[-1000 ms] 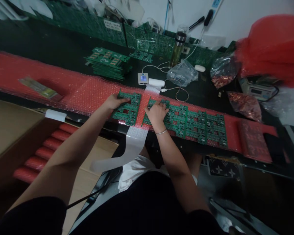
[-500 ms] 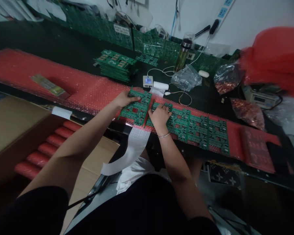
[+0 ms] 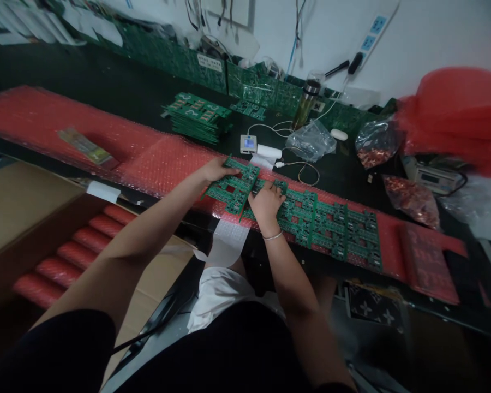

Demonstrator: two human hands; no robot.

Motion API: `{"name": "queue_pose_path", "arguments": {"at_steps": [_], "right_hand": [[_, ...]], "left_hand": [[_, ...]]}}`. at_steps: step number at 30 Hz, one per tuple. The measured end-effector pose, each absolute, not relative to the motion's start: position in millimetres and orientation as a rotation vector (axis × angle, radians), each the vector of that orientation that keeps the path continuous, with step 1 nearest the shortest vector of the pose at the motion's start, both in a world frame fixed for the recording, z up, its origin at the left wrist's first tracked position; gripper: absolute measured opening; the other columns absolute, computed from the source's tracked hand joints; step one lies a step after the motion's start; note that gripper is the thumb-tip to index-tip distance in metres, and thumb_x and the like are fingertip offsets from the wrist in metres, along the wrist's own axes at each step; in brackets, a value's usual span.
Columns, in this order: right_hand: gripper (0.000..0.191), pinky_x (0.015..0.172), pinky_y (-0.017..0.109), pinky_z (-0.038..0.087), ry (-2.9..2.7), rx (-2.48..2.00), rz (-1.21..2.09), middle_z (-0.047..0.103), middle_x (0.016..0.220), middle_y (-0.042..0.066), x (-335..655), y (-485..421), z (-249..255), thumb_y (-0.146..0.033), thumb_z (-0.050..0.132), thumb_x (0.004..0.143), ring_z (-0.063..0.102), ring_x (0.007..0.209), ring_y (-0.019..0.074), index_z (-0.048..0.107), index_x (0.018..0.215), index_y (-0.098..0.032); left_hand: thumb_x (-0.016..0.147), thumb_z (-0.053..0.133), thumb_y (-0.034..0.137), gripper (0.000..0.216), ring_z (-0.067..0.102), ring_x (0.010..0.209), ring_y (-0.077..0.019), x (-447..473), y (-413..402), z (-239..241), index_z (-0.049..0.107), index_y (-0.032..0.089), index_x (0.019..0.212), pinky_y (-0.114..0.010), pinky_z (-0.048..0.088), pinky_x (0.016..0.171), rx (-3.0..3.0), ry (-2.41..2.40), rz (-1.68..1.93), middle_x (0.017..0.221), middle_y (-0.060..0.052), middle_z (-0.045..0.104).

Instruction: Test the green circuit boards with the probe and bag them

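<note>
Circuit boards (image 3: 306, 212) on bubbly red plastic (image 3: 143, 158), left fingers (image 3: 229, 171) pinching 1, right fingers (image 3: 281, 199) spread.

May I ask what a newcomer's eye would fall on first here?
Probably the long red bubble-wrap strip along the dark bench, with a row of green circuit boards lying on it in the picture's right half. At the row's left end, the left hand grips one green circuit board by its edge, and the right hand rests on the boards beside it. The big red plastic bundle at upper right also stands out.
</note>
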State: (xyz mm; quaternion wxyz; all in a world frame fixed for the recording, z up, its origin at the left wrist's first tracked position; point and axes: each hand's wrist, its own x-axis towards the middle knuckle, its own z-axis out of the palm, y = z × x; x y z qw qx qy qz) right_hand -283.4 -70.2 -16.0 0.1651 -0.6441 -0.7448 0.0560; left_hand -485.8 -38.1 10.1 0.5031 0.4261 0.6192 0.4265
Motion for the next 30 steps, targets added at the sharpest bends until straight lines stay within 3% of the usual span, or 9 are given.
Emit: {"name": "queue_pose_path", "arguments": {"at_steps": [5, 10, 13, 15, 17, 22, 25, 30], "right_hand": [[0.049, 0.097, 0.057, 0.053, -2.081, -1.836, 0.187, 0.074, 0.119, 0.029, -282.7, -69.9, -14.9, -0.049, 0.064, 0.097, 0.067, 0.117, 0.0418, 0.065, 0.121, -0.006], [0.048, 0.098, 0.057, 0.052, -2.085, -1.878, 0.189, 0.073, 0.122, 0.029, -283.4, -67.2, -14.0, -0.047, 0.061, 0.1, 0.066, 0.119, 0.0425, 0.066, 0.122, -0.005], [0.048, 0.099, 0.057, 0.051, -2.111, -1.863, 0.187, 0.072, 0.122, 0.029, -282.1, -66.7, -13.6, -0.046, 0.059, 0.101, 0.065, 0.12, 0.0422, 0.067, 0.122, -0.004], [0.046, 0.1, 0.057, 0.049, -2.143, -1.838, 0.19, 0.072, 0.122, 0.028, -278.4, -68.7, -12.5, -0.046, 0.059, 0.102, 0.063, 0.12, 0.0416, 0.069, 0.121, -0.005], [0.044, 0.103, 0.057, 0.047, -2.189, -1.795, 0.18, 0.07, 0.128, 0.028, -272.6, -73.3, -11.6, -0.046, 0.06, 0.102, 0.061, 0.124, 0.0415, 0.071, 0.12, -0.007], [0.054, 0.12, 0.068, 0.032, -2.306, -1.714, 0.207, 0.051, 0.164, 0.021, -259.3, -90.5, -15.4, -0.051, 0.06, 0.103, 0.039, 0.152, 0.0476, 0.067, 0.143, -0.015], [0.06, 0.124, 0.072, 0.026, -2.33, -1.711, 0.265, 0.046, 0.169, 0.02, -257.5, -96.2, -19.9, -0.052, 0.058, 0.104, 0.033, 0.157, 0.0491, 0.062, 0.152, -0.016], [0.061, 0.125, 0.072, 0.025, -2.307, -1.647, 0.284, 0.047, 0.167, 0.022, -253.3, -95.1, -22.7, -0.053, 0.062, 0.103, 0.035, 0.157, 0.0488, 0.064, 0.15, -0.015]], "left_hand": [[0.043, 0.103, 0.049, 0.067, 0.077, 0.08, -0.0228, -502.2, -34.0, -11.7, 0.079, 0.016, 0.096, -0.034, 0.066, 0.082, 1.059, 1.526, 1.011, 0.091, -0.007, 0.083], [0.063, 0.094, 0.051, 0.069, 0.077, 0.106, -0.0282, -502.6, -34.4, -15.9, 0.073, 0.018, 0.119, -0.035, 0.061, 0.099, 1.379, 1.708, 0.946, 0.111, -0.008, 0.082], [0.08, 0.084, 0.049, 0.072, 0.071, 0.125, -0.0393, -492.5, -40.9, -13.7, 0.064, 0.011, 0.137, -0.043, 0.055, 0.111, 1.56, 2.063, 0.657, 0.129, -0.021, 0.074], [0.089, 0.075, 0.048, 0.073, 0.061, 0.137, -0.0475, -481.7, -49.9, -11.0, 0.058, 0.004, 0.145, -0.05, 0.049, 0.116, 1.671, 2.269, 0.447, 0.145, -0.031, 0.062], [0.097, 0.065, 0.049, 0.071, 0.055, 0.143, -0.05, -468.8, -60.9, -7.3, 0.054, 0.002, 0.149, -0.051, 0.048, 0.117, 1.76, 2.376, 0.291, 0.153, -0.034, 0.052], [0.107, 0.044, 0.052, 0.067, 0.06, 0.137, -0.0445, -441.5, -78.3, 2.6, 0.051, 0.002, 0.151, -0.047, 0.054, 0.108, 1.738, 2.446, 0.062, 0.151, -0.032, 0.052], [0.108, 0.041, 0.048, 0.063, 0.064, 0.133, -0.0416, -435.6, -79.4, 5.3, 0.049, 0.004, 0.152, -0.045, 0.055, 0.105, 1.743, 2.472, 0.015, 0.152, -0.029, 0.052], [0.108, 0.039, 0.05, 0.062, 0.067, 0.126, -0.0424, -444.4, -72.7, 7.7, 0.055, 0.004, 0.147, -0.047, 0.056, 0.101, 1.785, 2.485, 0.006, 0.146, -0.029, 0.057]]}}
